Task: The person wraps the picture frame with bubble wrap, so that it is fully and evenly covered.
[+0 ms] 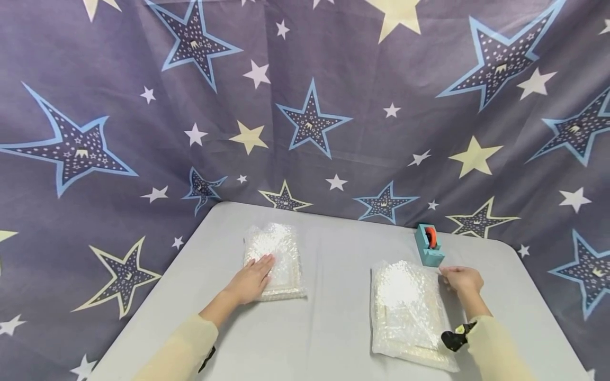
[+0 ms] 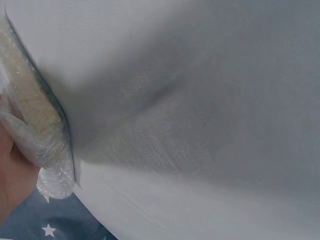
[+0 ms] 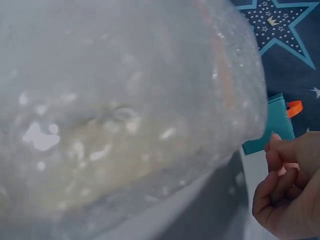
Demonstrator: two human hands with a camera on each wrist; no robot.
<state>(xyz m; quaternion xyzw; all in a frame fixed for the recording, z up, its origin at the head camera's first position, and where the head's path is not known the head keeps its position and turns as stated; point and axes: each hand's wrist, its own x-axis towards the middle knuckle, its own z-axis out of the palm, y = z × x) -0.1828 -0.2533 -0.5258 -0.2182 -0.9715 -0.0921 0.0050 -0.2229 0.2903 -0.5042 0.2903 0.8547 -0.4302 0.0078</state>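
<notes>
On the left of the table lies a flat package in clear bubble wrap (image 1: 286, 248). My left hand (image 1: 251, 279) rests on its left side with the fingers straight; in the left wrist view part of this hand (image 2: 17, 177) shows beside the wrapped edge (image 2: 37, 100). A larger bubble-wrapped package (image 1: 407, 312) lies to the right. At its far right corner my right hand (image 1: 463, 279) has curled fingers, with thumb and forefinger pinching the wrap's corner. The right wrist view shows the hand (image 3: 292, 185) close by the wrap (image 3: 150, 140). What lies inside is blurred.
A teal tape dispenser (image 1: 430, 255) with an orange core (image 1: 431, 237) stands just beyond the right package. The pale table (image 1: 333, 296) backs onto a purple-grey star-patterned cloth (image 1: 238, 174). Black wrist gear (image 1: 455, 338) sits by the right sleeve, over the right package's edge.
</notes>
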